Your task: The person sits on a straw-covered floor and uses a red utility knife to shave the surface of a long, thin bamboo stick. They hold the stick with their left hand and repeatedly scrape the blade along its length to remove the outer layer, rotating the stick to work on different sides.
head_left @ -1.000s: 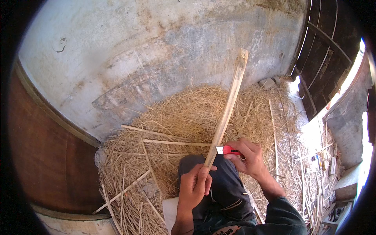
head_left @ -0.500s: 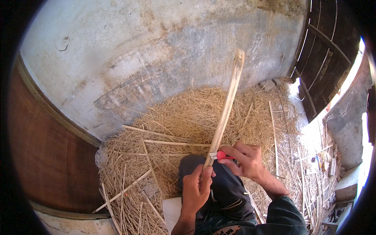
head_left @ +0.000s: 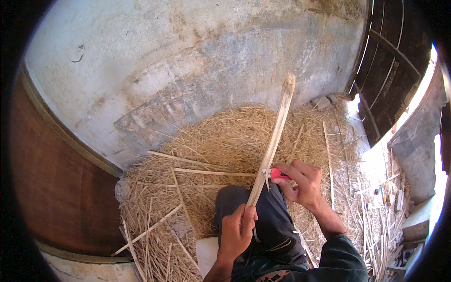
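Observation:
A long pale strip, seemingly split bamboo or wood (head_left: 275,136), slants up and away in front of me. Its lower end is gripped by my left hand (head_left: 238,229), fingers wrapped round it above my knee. My right hand (head_left: 304,184) holds a red-handled cutter knife (head_left: 280,174). The blade lies against the strip's right side, partway up from the left hand. A thin curl of shaving (head_left: 268,182) hangs beside the blade.
Straw and shavings (head_left: 221,131) cover the floor, with several loose strips (head_left: 209,172) on them. A stained wall (head_left: 197,80) stands ahead, a brown panel (head_left: 61,183) at left, dark wooden boards (head_left: 385,61) at right. My dark-trousered knee (head_left: 235,199) is below the strip.
The right hand and knife have moved up along the strip, away from my left hand. A curl of shaving now shows at the blade. The strip's far end has dropped slightly lower.

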Action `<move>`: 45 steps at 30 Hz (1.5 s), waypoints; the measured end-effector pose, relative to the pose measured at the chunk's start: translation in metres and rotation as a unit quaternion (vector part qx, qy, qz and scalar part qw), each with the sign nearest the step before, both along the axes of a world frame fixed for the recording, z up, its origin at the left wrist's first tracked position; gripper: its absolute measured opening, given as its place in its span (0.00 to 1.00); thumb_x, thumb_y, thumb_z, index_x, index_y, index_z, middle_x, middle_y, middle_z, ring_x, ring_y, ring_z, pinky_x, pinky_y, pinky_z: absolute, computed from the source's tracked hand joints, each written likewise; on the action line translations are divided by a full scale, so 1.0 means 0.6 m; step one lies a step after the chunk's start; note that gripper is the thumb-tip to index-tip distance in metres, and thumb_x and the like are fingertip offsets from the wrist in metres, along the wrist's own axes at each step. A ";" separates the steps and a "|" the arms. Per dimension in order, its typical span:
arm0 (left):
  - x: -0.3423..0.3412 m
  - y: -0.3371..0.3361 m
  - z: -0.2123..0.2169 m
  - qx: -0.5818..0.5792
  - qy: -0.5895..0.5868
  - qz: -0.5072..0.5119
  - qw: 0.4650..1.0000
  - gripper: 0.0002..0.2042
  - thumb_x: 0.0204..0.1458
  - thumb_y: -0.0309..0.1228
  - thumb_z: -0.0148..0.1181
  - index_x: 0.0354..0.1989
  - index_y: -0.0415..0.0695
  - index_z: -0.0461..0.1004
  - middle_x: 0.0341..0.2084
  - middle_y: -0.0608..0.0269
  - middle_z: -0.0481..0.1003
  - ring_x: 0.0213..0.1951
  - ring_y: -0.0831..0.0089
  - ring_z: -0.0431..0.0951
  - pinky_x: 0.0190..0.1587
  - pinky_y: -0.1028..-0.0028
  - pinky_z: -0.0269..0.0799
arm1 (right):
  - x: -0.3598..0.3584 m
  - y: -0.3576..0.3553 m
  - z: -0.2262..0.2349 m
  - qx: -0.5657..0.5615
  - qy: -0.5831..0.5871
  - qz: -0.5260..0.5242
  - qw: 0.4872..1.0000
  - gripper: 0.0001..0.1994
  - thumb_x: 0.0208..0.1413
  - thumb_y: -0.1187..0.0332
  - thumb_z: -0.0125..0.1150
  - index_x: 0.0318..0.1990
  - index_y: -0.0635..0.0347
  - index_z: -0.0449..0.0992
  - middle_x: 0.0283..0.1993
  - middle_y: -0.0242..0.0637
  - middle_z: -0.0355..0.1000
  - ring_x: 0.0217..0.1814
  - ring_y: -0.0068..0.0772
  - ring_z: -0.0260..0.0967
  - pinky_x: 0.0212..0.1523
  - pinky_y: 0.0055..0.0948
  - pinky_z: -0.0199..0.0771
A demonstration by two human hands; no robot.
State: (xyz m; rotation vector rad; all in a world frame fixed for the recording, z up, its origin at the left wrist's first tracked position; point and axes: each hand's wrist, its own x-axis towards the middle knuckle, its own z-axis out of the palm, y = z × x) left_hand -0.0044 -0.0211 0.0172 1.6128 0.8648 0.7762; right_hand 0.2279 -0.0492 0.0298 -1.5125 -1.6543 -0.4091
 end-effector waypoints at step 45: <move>0.019 0.030 0.000 -0.048 -0.013 -0.049 0.998 0.15 0.72 0.39 0.56 0.41 0.39 0.82 0.17 0.72 0.71 0.18 0.88 0.67 0.21 0.80 0.59 | -0.008 0.031 -0.025 0.030 0.471 0.113 0.874 0.12 0.65 0.66 0.69 0.49 0.66 0.82 0.36 0.27 0.76 0.35 0.18 0.70 0.39 0.22 0.71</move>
